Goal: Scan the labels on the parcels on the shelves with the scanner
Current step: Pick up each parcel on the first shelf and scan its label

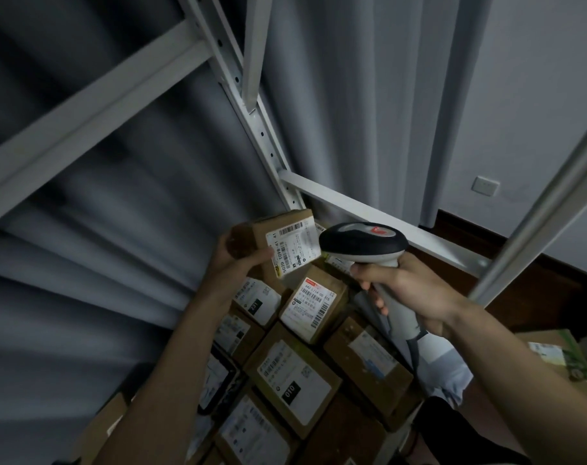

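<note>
My left hand grips a small brown cardboard parcel, lifted above the pile with its white barcode label facing me. My right hand holds a grey and black handheld scanner by its handle, the head right beside the label's right edge. Several other brown parcels with white labels lie on the shelf below, among them one with a red-topped label and one marked 010.
White metal shelf posts and beams cross above and to the right. Grey curtains hang behind. A green-printed box sits at the right. A wall socket is on the far wall.
</note>
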